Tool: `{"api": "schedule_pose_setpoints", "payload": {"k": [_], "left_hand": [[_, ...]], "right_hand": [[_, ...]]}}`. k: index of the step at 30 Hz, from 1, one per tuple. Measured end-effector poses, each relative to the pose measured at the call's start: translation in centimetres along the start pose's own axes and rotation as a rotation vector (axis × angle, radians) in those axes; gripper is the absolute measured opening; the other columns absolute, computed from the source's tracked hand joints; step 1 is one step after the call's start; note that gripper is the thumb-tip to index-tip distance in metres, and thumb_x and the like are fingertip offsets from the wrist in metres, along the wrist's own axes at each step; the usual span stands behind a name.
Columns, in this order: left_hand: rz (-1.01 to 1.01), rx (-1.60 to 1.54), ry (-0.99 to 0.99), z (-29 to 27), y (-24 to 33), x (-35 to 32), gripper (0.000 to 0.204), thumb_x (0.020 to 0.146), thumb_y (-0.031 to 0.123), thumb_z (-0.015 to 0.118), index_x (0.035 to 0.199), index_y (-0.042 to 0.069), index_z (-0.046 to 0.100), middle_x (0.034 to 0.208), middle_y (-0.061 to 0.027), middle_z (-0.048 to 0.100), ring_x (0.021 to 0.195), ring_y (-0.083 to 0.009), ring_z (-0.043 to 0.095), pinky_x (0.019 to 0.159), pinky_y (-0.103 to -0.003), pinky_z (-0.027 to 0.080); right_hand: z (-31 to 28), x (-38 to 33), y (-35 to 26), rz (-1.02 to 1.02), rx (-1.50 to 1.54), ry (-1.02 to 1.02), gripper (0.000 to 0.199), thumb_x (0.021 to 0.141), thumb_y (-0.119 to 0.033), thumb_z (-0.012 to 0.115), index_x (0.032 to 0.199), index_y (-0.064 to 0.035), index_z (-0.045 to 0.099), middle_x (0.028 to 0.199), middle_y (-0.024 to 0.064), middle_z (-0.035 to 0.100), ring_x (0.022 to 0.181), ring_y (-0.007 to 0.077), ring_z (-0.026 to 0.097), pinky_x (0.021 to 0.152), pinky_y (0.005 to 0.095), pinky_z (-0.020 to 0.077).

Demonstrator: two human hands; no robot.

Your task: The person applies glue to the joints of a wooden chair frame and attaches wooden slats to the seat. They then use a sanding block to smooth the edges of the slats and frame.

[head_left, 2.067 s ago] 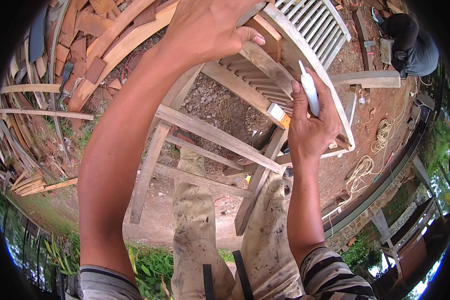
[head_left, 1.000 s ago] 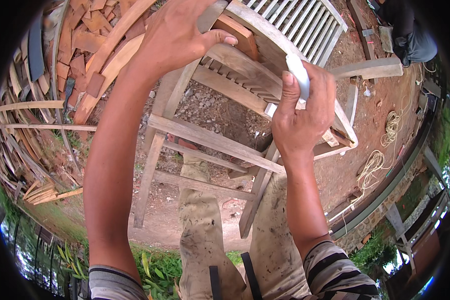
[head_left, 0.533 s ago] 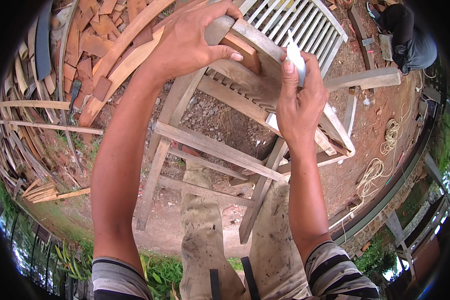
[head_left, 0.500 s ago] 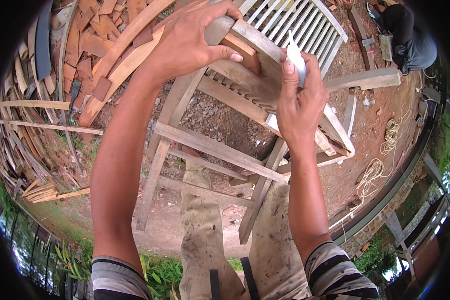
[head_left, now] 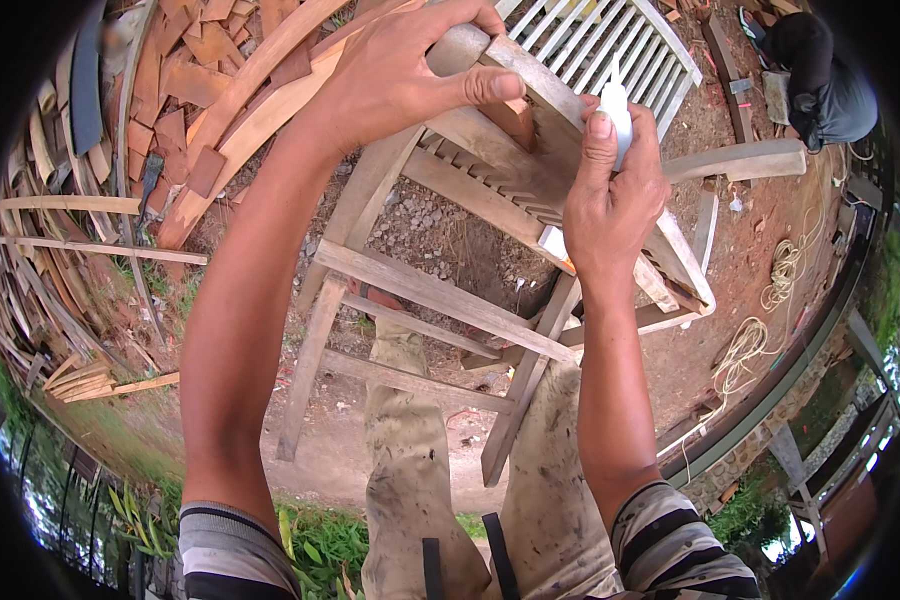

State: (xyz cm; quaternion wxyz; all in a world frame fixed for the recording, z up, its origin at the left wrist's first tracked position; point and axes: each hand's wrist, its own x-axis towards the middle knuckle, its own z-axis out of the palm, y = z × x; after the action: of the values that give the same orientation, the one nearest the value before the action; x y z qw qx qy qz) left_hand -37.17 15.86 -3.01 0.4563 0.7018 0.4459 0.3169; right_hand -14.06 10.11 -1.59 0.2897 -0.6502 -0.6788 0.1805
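Far left, a heap of curved wooden offcuts (head_left: 240,90) and thin slats (head_left: 60,250) lies on the dirt. The left hand (head_left: 400,75) reaches up and across — its fingers are wrapped tight around the rounded end of the armrest of a weathered wooden slatted chair (head_left: 440,295), thumb pressed along the rail. The chair stands tipped over in front of the person, legs and stretchers toward the camera, slatted back (head_left: 600,50) at the top. The right hand (head_left: 610,205) is clenched around a small white squeeze bottle (head_left: 617,105), forefinger laid up along it, the nozzle pointing up beside the chair frame. Further right a coil of pale rope (head_left: 760,330) lies on the ground — and another person (head_left: 820,75) crouches at the upper right.
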Motion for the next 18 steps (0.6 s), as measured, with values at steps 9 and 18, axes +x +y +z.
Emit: {"api": "schedule_pose_setpoints", "payload": {"k": [9,18], "left_hand": [[0.045,0.189,0.122,1.9,-2.9,-0.4,0.072,0.07,0.045,0.096,0.124,0.014,0.061,0.11,-0.0124,0.073,0.11,-0.038,0.068,0.093,-0.049,0.051],[0.07,0.247,0.19,2.1,-2.6,-0.6,0.072,0.065,0.043,0.097,0.123,0.014,0.066,0.122,-0.0063,0.071,0.121,-0.0312,0.064,0.098,-0.045,0.052]], "right_hand": [[0.0,0.5,-0.4,0.002,-0.006,0.003,0.028,0.111,-0.03,0.055,0.107,-0.0036,0.065,0.076,0.014,0.068,0.067,0.034,0.066,0.064,0.0441,0.0479],[0.1,0.2,-0.3,0.006,0.026,0.037,0.028,0.11,-0.029,0.058,0.109,-0.0027,0.067,0.082,0.0162,0.073,0.074,0.0344,0.072,0.068,0.0445,0.0517]]}}
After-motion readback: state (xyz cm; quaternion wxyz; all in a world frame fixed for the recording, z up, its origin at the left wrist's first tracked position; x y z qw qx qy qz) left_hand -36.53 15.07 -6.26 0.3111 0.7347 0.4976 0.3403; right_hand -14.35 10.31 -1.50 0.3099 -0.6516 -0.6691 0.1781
